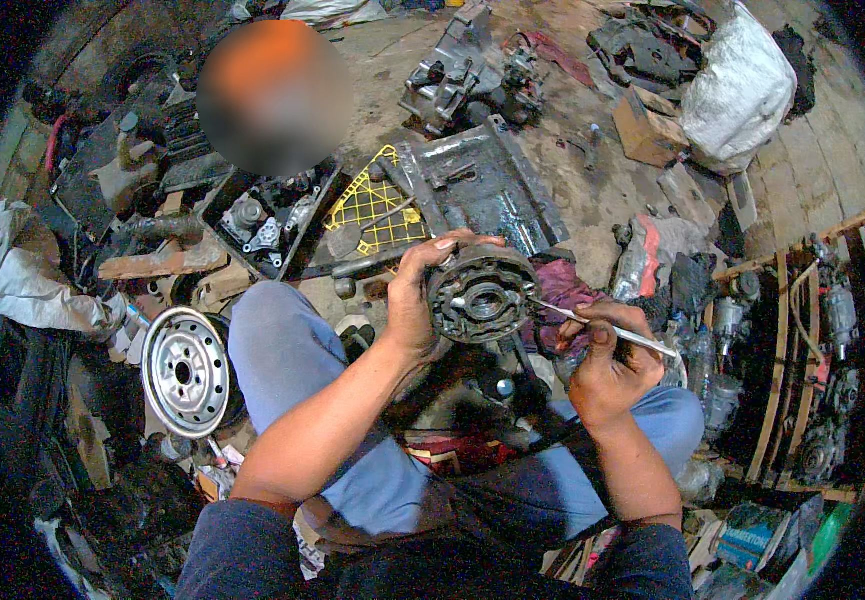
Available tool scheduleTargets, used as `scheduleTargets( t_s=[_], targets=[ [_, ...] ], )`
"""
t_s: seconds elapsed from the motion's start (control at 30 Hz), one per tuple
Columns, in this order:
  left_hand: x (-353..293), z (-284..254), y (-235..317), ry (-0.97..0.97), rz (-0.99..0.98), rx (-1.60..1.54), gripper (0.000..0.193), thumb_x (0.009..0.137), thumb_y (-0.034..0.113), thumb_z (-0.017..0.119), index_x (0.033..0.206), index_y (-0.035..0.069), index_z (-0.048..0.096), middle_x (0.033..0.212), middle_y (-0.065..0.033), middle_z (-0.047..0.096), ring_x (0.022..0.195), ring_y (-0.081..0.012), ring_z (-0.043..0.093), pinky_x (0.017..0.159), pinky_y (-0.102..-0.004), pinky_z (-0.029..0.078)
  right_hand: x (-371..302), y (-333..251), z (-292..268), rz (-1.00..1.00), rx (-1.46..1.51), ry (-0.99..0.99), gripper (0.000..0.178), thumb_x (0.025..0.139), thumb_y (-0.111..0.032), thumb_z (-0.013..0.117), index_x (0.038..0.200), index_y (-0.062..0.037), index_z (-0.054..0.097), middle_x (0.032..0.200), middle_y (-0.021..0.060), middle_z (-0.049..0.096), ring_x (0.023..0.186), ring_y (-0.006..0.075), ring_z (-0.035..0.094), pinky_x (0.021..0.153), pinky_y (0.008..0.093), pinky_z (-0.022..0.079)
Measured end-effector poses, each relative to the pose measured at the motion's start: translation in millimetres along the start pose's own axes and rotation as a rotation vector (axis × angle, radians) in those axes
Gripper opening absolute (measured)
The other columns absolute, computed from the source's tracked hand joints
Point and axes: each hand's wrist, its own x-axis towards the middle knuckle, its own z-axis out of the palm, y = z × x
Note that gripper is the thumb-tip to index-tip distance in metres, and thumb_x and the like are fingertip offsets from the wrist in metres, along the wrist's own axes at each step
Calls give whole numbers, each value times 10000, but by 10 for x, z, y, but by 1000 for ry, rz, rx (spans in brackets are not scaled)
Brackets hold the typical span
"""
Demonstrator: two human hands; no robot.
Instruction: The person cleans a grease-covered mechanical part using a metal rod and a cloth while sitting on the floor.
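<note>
A round, dark, greasy metal machine part point(483, 297) with a ringed recess in its face is held up over my lap. My left hand point(415, 300) grips it from the left, fingers over its top edge. In my right hand point(613, 372) is a slim silver tool point(645, 343) with a thin shaft, pinched along its handle. The shaft points left, and its tip is at the part's right edge; whether it touches cannot be made out. Behind the tool lies a dark red cloth point(563, 290).
Beyond my hands lie an oily metal tray point(478, 200), a yellow grid point(378, 205) and a box of metal parts point(273, 220). A wheel rim point(185, 372) leans at my left. Gearbox-like castings point(473, 80), a cardboard box point(650, 125) and a white sack point(738, 90) stand farther off.
</note>
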Motion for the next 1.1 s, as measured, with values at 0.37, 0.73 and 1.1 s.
scheduleTargets(
  t_s=[0.37, 0.73, 1.1],
  targets=[
    [-8, -20, -7, 4, -3, 8, 460, 876, 348, 551, 1150, -20, 579, 1193, -225, 652, 1065, -327, 655, 977, -450, 516, 109, -74, 58, -460, -318, -215, 252, 792, 113, 710, 1019, 36, 634, 905, 165, 707, 777, 306, 705, 703, 391, 583],
    [28, -106, -54, -98, -25, 84, 520, 866, 384, 546, 1212, -4, 567, 1197, -202, 647, 1060, -340, 649, 960, -440, 514, 59, -13, 114, -503, -363, -150, 242, 793, 119, 689, 1010, 20, 646, 885, 166, 703, 713, 292, 696, 629, 374, 571],
    [102, -106, -62, -12, 166, 166, 385, 868, 256, 506, 925, -92, 661, 1050, -231, 709, 924, -264, 688, 897, -352, 527, 23, 27, 42, -452, -410, -142, 82, 912, 101, 579, 971, 52, 610, 824, 146, 669, 626, 217, 670, 556, 321, 558]
  ],
)
